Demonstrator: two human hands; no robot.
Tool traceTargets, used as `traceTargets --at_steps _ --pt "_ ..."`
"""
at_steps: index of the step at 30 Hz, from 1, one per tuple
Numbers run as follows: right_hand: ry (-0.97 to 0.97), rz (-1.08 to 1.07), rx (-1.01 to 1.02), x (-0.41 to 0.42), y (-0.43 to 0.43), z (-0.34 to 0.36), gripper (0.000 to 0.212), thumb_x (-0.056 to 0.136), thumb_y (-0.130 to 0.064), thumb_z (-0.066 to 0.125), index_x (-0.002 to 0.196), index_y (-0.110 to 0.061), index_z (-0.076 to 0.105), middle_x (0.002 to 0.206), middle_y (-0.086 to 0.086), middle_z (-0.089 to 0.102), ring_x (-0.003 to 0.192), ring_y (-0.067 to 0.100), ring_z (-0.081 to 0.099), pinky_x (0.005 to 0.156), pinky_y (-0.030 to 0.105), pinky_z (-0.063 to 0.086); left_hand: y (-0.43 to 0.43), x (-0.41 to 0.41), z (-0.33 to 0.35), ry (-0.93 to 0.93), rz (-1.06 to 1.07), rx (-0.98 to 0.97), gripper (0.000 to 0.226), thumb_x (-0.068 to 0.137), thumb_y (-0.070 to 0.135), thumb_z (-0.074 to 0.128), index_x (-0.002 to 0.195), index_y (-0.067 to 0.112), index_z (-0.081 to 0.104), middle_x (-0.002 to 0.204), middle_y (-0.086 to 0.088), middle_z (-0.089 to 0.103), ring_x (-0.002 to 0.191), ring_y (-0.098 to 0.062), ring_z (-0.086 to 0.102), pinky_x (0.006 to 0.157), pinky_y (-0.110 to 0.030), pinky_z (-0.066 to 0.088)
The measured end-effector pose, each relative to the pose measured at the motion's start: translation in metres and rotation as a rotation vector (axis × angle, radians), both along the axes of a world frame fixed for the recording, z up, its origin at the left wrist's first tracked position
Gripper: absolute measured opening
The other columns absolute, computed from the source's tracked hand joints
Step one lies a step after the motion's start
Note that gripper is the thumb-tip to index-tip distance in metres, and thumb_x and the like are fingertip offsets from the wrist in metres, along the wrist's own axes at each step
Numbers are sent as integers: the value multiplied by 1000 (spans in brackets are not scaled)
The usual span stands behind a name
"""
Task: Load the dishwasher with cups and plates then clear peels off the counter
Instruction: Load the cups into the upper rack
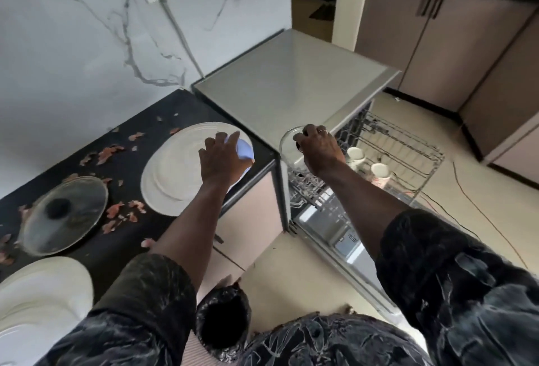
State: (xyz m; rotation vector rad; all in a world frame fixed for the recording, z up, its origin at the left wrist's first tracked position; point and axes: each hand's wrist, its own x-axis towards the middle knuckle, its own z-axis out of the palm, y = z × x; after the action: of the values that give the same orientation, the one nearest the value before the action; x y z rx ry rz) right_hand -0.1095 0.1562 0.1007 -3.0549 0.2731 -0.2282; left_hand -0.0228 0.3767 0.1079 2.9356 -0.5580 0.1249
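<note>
A white plate [175, 173] with raised concentric rings is laid flat on the black counter [180, 106], close to its right edge. In this view its oval outline runs from lower left to upper right. The left hand [223, 158] is placed over the plate's right side on a pale blue item [245, 151], fingers pointed up and away; whether the item is gripped cannot be told. The right hand [318, 144] is curled round the black knob of a clear glass lid [287, 144], which is held tilted at the front corner of the dishwasher [291, 79], knob side turned toward the hand. The wire rack [408, 155] is drawn out above the open door [326, 231], and two white cups [355, 155] are seated in it just right of that hand, round ends turned upward. Reddish peels [110, 152] are scattered over the counter round a second glass lid [64, 214]. A stack of plates [43, 292] is seen at lower left. A bin [223, 319] lined in black is set on the floor.
</note>
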Motion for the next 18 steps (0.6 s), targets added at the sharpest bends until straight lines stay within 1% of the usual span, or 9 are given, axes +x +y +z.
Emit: traceTargets --at_steps 2,6,8,10,14,18 --pt "12 -41 2 -21 -30 -4 38 90 -1 59 123 -19 62 124 12 54 114 36 55 93 44 51 -35 -13 -6 2 -40 -10 73 77 51 69 142 28 46 136 -2 49 120 -33 45 95 -45 41" --pt "48 -125 49 -63 -88 -12 43 89 1 64 127 -19 59 132 13 49 122 35 51 98 45 50 -99 -34 -17 16 -128 -9 74 75 51 68 142 29 46 137 -2 48 123 -33 43 97 -44 41" --pt "77 -177 73 -81 -111 -17 45 87 2 67 126 -19 59 137 13 47 126 35 49 99 45 50 -123 -43 -21 16 -176 0 75 75 52 70 142 28 47 137 -3 49 122 -35 45 96 -44 42" --pt "91 -238 111 -98 -132 -21 43 88 -1 69 125 -19 59 141 13 46 127 35 50 98 44 51 -146 -51 -23 17 -228 11 76 74 53 72 142 27 47 136 -4 51 120 -35 46 94 -44 44" --pt "42 -331 156 -126 -167 -31 41 91 0 64 127 -18 60 138 13 49 123 32 51 95 41 52 -185 -60 -27 48 -348 27 75 76 54 72 142 29 46 136 -1 49 121 -32 46 96 -44 42" --pt "11 -420 167 -149 -195 -45 42 91 0 63 128 -20 61 131 11 52 119 31 51 94 40 50 -225 -60 -34 76 -513 47 79 73 49 77 142 26 46 135 -3 49 121 -31 45 95 -44 43"
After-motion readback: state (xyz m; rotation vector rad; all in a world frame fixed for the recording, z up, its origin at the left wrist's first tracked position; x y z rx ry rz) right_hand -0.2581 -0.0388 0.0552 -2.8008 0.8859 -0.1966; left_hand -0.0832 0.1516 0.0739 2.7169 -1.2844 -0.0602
